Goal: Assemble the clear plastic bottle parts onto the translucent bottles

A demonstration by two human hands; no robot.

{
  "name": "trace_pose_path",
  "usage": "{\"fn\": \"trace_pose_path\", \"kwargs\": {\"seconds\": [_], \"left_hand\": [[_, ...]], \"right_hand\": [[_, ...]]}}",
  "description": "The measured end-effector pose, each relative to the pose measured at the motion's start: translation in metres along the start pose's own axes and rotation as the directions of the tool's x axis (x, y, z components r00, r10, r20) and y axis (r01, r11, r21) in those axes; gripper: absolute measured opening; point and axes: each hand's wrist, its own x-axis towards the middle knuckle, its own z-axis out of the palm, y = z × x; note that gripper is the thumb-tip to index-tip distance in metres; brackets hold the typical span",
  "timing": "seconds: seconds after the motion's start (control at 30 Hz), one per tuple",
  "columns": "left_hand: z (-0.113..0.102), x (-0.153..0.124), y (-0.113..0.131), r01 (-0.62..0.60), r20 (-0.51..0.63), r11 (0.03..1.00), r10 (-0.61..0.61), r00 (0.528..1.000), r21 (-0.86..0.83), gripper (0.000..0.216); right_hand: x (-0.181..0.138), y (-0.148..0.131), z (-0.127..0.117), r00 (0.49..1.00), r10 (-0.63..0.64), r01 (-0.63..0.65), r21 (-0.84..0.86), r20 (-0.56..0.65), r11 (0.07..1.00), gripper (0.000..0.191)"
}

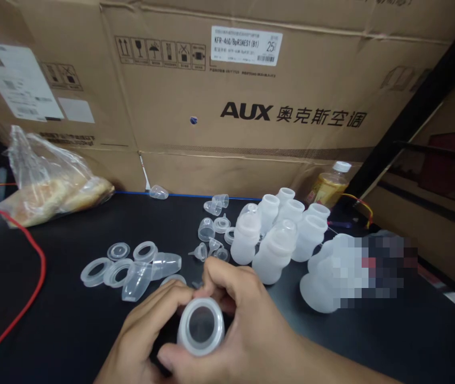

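Close to the camera, I grip a round translucent screw ring [184, 320] between both hands, its round opening facing up at me. My left hand [141, 325] curls around its left side, thumb hidden. On the other side, my right hand [247, 314] is closed on it with bent fingers and the thumb along the lower edge. Whether another part is fitted inside the ring, I cannot tell. Beyond my left hand lie loose screw rings [96, 272] and clear tapered caps [136, 280]. Past my right hand are small silicone nipples [200, 252] and frosted baby bottles [271, 256], several standing upright.
A plastic bag of bread [57, 194] lies at back left, near a red cable [37, 256]. A drink bottle [329, 184] stands at back right. A large cardboard box [171, 128] walls off the black table [51, 314]. More frosted bottles [323, 288] lie at right, partly blurred.
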Motion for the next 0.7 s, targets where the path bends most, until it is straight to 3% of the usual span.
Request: {"fn": "trace_pose_path", "kwargs": {"seconds": [0.23,0.37,0.47,0.57,0.7], "left_hand": [[0.001,-0.002,0.001,0.023,-0.011,1.000,-0.023,1.000,-0.012,0.024],[0.000,-0.001,-0.001,0.029,0.006,0.999,-0.029,1.000,-0.027,0.010],[0.000,-0.002,-0.002,-0.010,-0.017,1.000,0.010,1.000,0.014,0.016],[0.000,-0.002,-0.002,-0.056,-0.052,0.996,0.060,0.997,0.072,0.029],[-0.002,-0.002,-0.004,-0.109,-0.060,0.980,0.121,0.991,0.166,0.037]], "right_hand": [[-0.001,-0.003,0.006,0.996,0.033,-0.043,-0.107,-0.085,0.993,0.067],[-0.003,0.000,0.011,0.982,-0.032,-0.004,-0.191,-0.184,0.982,0.068],[-0.002,0.004,0.010,0.973,-0.070,0.022,-0.218,-0.218,0.976,0.069],[0.001,0.006,0.000,0.984,-0.136,0.116,-0.168,-0.115,0.979,0.069],[0.004,0.003,-0.014,0.973,-0.185,0.191,-0.030,0.139,0.981,0.051]]}}
